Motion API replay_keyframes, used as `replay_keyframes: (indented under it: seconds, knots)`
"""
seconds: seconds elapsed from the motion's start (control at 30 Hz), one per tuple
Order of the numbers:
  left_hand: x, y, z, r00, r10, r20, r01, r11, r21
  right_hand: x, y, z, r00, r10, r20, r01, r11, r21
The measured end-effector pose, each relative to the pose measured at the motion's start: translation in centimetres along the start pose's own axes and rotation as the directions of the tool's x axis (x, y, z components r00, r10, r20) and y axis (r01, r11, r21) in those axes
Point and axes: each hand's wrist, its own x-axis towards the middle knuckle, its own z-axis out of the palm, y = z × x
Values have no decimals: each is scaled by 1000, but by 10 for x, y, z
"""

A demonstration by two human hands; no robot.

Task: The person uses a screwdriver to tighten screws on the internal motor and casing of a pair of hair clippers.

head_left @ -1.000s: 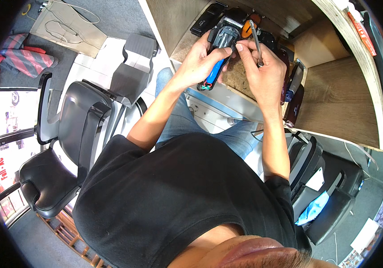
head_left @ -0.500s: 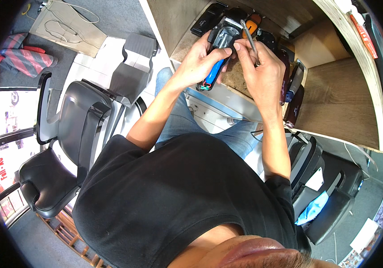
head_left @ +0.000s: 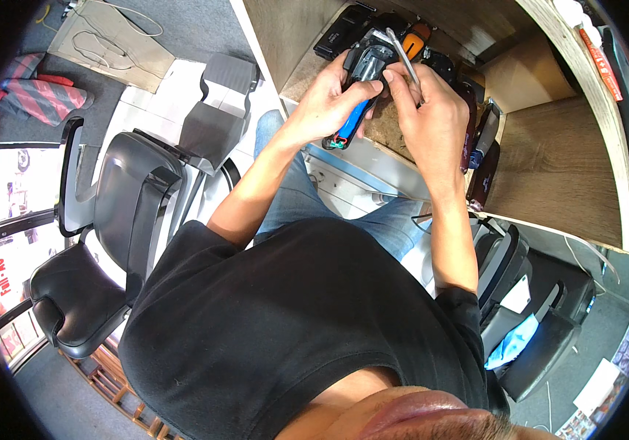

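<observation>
My left hand (head_left: 327, 104) is wrapped round a black hair clipper (head_left: 369, 67), tilted up and away from me, its casing opened to show a blue cell (head_left: 352, 119) and small wires at the lower end. My right hand (head_left: 432, 121) is closed on a slim silver tool (head_left: 401, 48), which angles up-left across the clipper's head. The right thumb is at the clipper's side. Behind them, other black devices (head_left: 340, 33) and an orange-and-black one (head_left: 414, 42) lie in a wooden cabinet (head_left: 553, 169). I cannot make out the tool's working end.
Dark clippers (head_left: 484, 136) line the cabinet's right part. Black salon chairs stand at the left (head_left: 113, 205) and lower right (head_left: 549, 345), with a grey footrest (head_left: 215, 132) beside the left one. A striped cloth (head_left: 43, 99) lies at the upper left. My jeans-clad legs are below the cabinet.
The silver tool's upper end has swung left, from beside the orange device to over the clipper head. My right fingers shifted slightly left; my left hand stayed in place.
</observation>
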Motion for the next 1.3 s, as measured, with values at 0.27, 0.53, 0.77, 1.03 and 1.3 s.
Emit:
replay_keyframes:
  seconds: [0.27,0.53,0.77,1.03,1.3]
  knots:
    - [0,2,1,1000,8,3,-8,1000,-26,1,-1,-3,997,-69,-21,67,995,-68]
    - [0,0,-3,999,31,21,-30,999,-28,6,-21,-18,944,284,166,-299,951,76]
    - [3,0,-3,999,-44,-21,41,988,-147,-18,-10,-41,886,422,193,-459,737,496]
    - [2,3,-4,997,-68,-27,65,991,-116,-141,-24,-57,661,241,710,-711,-99,696]
    - [12,9,1,997,-78,6,78,997,-23,-184,-28,-60,612,-60,788,-752,264,604]
